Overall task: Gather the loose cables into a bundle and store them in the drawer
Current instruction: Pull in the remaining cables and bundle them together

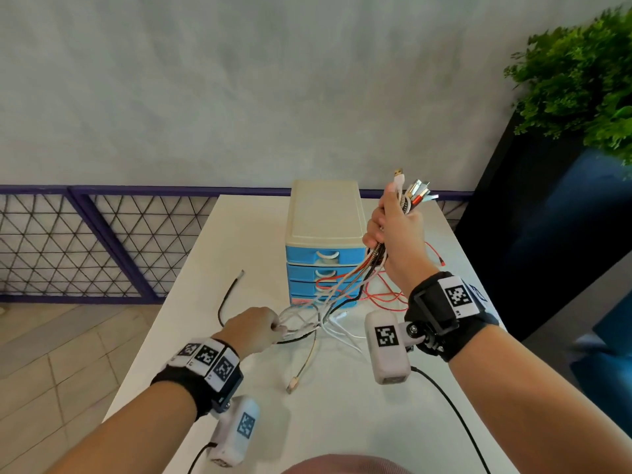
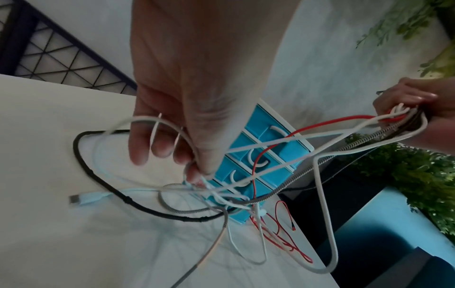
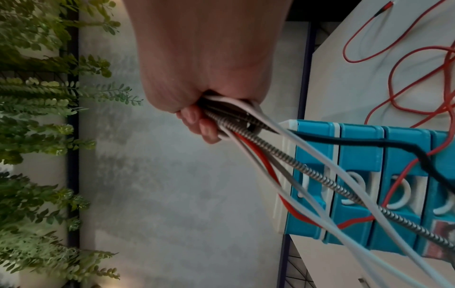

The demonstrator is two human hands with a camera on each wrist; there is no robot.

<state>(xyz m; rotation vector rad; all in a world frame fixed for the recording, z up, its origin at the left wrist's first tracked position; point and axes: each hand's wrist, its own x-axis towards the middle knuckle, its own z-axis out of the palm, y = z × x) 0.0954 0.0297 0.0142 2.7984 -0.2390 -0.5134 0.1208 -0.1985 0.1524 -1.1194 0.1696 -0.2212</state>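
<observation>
Cables [image 1: 337, 290] are strung between the two hands above the white counter [image 1: 328, 398]. Nearest, a beige plug end [image 1: 293, 384] lies on the counter, with white loops beside it. The left hand [image 1: 251, 328] is held low over the counter, its thumb and fingertips [image 2: 194, 173] pinched on a knot of white strands, while a black cable [image 1: 227, 299] curls away to its left. Red cable [image 1: 384, 295] is piled on the counter to the right. Farther back, the right hand [image 1: 393, 234] is raised, its grip clamped around the gathered cable ends, whose plugs [image 1: 415, 191] stick out above the fist. Behind the strands stands the drawer unit [image 1: 323, 227]; its blue drawers [image 1: 307, 256] are all closed, so nothing inside can be seen.
</observation>
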